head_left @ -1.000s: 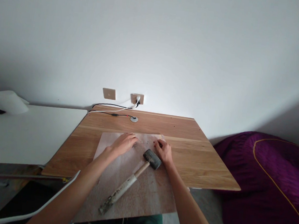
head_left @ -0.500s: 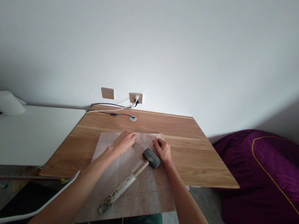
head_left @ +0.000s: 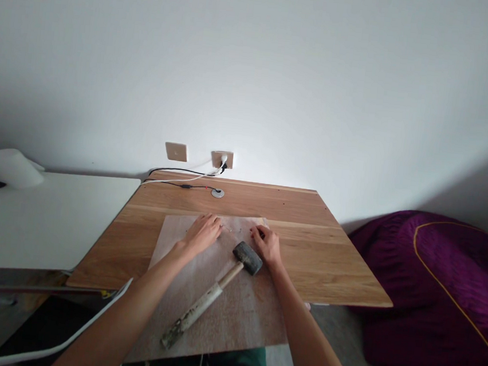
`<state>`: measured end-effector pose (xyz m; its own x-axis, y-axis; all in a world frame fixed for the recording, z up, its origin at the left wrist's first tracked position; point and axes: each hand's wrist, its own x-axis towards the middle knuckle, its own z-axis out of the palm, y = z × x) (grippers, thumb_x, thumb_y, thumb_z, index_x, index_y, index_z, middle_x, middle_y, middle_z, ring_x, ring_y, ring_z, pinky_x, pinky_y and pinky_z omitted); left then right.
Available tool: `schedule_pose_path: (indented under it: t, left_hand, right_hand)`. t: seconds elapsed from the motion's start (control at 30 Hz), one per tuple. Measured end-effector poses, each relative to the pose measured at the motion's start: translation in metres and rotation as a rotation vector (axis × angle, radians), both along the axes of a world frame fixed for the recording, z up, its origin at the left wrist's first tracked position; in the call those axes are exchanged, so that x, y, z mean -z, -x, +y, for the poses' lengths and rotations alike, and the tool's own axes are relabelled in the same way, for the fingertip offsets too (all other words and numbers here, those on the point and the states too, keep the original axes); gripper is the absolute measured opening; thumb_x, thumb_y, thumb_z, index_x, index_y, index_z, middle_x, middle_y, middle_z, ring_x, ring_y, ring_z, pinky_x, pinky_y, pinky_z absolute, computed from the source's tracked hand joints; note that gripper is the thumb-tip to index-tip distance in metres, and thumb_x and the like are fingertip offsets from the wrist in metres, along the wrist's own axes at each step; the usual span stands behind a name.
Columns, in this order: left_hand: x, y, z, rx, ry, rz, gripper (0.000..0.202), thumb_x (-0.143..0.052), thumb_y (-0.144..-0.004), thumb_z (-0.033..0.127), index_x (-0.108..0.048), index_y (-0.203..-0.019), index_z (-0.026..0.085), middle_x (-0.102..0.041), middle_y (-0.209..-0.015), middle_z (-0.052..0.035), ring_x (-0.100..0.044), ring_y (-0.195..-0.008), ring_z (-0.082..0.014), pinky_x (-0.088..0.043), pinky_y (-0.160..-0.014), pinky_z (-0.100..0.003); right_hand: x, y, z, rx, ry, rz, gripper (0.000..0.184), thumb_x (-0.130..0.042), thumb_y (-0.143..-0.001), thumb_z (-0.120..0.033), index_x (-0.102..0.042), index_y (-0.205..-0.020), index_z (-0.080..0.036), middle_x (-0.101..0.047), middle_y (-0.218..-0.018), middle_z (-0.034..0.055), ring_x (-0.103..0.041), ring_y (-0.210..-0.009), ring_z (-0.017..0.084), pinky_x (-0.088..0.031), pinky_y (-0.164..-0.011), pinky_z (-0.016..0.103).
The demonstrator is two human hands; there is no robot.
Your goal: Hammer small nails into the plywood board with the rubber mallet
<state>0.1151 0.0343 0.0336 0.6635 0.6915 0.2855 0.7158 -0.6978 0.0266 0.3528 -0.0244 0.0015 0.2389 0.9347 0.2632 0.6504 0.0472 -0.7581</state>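
A thin pale board [head_left: 196, 316] lies on the wooden desk [head_left: 326, 271] and overhangs its front edge. My left hand [head_left: 203, 232] rests palm down on the board's far part, fingers together and stretched forward. My right hand [head_left: 266, 245] rests near the board's far right corner with fingers curled down; whether it holds anything is hidden. Between my hands, tiny specks that may be small nails lie on the board. A rubber mallet [head_left: 216, 288] with a black head and a stained wooden handle lies diagonally on the board, its head just left of my right hand.
A white table [head_left: 42, 215] adjoins the desk on the left, with a white object [head_left: 8, 165] at its far end. Cables [head_left: 175, 180] run from a wall socket [head_left: 222, 159] along the desk's back edge. A purple bean bag [head_left: 440, 294] sits at the right. A white chair rim [head_left: 60, 343] shows at lower left.
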Motion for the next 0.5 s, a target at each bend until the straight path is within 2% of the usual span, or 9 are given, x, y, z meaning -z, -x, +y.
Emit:
schedule_pose_path:
  t: [0.13,0.33,0.5]
  left_hand:
    - [-0.005,-0.001,0.001,-0.005,0.006,-0.034,0.024,-0.046,-0.106,0.022,-0.067,-0.095,0.017,-0.071,-0.097,-0.0108,-0.066,-0.094,-0.025,-0.049,-0.088,-0.037]
    - [-0.001,0.016,0.003,0.027,0.074,-0.067,0.021,-0.051,-0.104,0.022,-0.068,-0.091,0.018,-0.071,-0.093,-0.0084,-0.066,-0.093,-0.0236,-0.049,-0.088,-0.035]
    - [0.0,0.015,0.002,0.018,0.052,-0.101,0.016,-0.056,-0.102,0.027,-0.068,-0.098,0.018,-0.068,-0.101,-0.0093,-0.064,-0.099,-0.0251,-0.05,-0.091,-0.037]
  right_hand:
    - [-0.001,0.0,0.0,-0.002,-0.002,0.001,0.045,-0.048,-0.092,-0.049,-0.076,-0.075,-0.019,-0.076,-0.072,0.0073,-0.07,-0.068,0.021,-0.048,-0.065,0.027]
    - [0.002,0.0,0.0,-0.002,-0.004,0.012,0.044,-0.049,-0.094,-0.049,-0.077,-0.077,-0.019,-0.077,-0.073,0.0072,-0.07,-0.07,0.022,-0.048,-0.066,0.027]
    - [0.002,0.0,0.0,-0.003,-0.008,0.015,0.045,-0.048,-0.094,-0.049,-0.077,-0.078,-0.019,-0.077,-0.074,0.0076,-0.07,-0.071,0.022,-0.048,-0.067,0.027]
